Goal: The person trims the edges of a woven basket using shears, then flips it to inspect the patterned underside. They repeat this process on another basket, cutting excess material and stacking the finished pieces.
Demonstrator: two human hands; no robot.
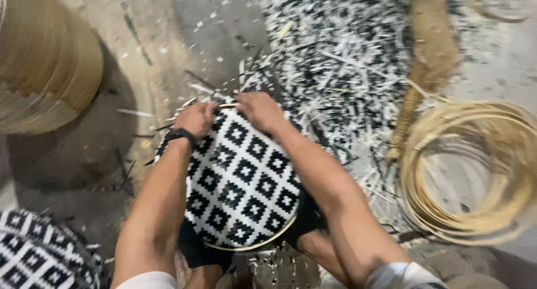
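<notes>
So this is rim work on a round woven tray with a black-and-white diamond pattern [240, 177], which sits propped on the person's knees, face up toward the camera. Both hands are up at the far edge of it. The left hand [196, 118], the one with a dark band at the wrist, is curled over the rim with its fingers closed on the edge. The right hand [260, 111] sits just beside it, fingers bent down and pinching at the same stretch of rim, where a few loose strip ends stick out. Can't make out exactly what's between the fingertips, too blurry.

My read: the weaving of the face looks finished and the edge is being bound or tidied. The thin pale hoop around the near rim looks seated already, so whatever comes next needs a tight hold on the far rim while the stray ends get dealt with.

As for containers, there's not much holding anything. Another black-and-white woven piece [39, 255] peeks in at bottom left, contents not visible. A stack of tan woven discs [45, 60] sits top left. On the right there's a coil of pale cane [475, 171] and a straw hand broom [425, 60], and the grey floor [224, 26] is littered with black and white offcuts [335, 48].
</notes>
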